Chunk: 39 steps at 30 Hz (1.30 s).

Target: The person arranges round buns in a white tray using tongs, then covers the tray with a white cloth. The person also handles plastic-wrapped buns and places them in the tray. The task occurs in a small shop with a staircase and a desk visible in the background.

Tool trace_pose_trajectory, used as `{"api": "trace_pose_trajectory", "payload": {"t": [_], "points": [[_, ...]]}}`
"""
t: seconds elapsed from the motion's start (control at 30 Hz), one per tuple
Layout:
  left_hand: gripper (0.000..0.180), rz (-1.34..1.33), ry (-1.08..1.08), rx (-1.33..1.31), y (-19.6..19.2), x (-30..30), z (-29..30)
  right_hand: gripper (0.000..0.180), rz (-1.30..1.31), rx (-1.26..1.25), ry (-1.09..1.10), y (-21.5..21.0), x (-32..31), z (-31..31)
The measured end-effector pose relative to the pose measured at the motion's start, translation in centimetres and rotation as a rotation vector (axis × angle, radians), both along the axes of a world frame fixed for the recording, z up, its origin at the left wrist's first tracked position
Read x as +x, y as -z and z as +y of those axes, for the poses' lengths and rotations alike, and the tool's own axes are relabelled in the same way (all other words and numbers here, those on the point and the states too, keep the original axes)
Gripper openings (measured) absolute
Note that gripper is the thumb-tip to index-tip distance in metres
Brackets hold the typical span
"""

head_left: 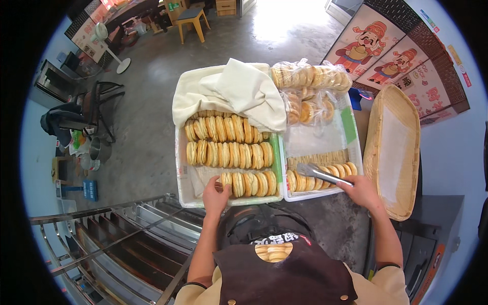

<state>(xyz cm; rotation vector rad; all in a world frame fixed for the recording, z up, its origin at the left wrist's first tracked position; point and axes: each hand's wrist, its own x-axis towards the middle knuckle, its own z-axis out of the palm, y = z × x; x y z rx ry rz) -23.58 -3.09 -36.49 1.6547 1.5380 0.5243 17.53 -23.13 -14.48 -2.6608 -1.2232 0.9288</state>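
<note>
My right hand (360,191) is closed around metal tongs (333,177), whose head points left over a row of round flatbreads (343,170) at the near side of the right white box (358,137). In the left white box (179,168), round golden flatbreads (231,154) stand on edge in several rows. My left hand (216,196) is at the left end of the nearest row (254,184), its thumb and fingers apart and against the end flatbread. A cream cloth (244,91) covers the far part of the left box.
Clear plastic bags of flatbreads (311,77) sit at the right box's far end. A long wicker basket (373,147) stands to the right. A metal rack (137,244) fills the lower left. Behind are a stool (190,18), a chair (96,104) and a white fan (100,33).
</note>
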Motion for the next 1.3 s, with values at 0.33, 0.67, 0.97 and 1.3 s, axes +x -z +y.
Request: {"api": "trace_pose_trajectory", "payload": {"t": [0.33, 0.67, 0.97, 1.3], "points": [[0.050, 0.094, -0.033, -0.024, 0.6, -0.2, 0.3, 0.051, -0.118, -0.084, -0.027, 1.5, -4.0, -1.1], [0.048, 0.156, -0.022, 0.002, -0.7, 0.2, 0.5, 0.052, -0.196, -0.078, 0.099, 1.5, -4.5, -3.2], [0.044, 0.181, -0.112, 0.159, -0.1, 0.3, -0.1, 0.055, -0.148, -0.100, 0.163, 3.0, -5.0, -3.3], [0.043, 0.174, -0.128, 0.203, 0.1, 0.6, -0.3, 0.065, -0.127, -0.241, 0.088, 2.4, -3.5, 1.2]]}}
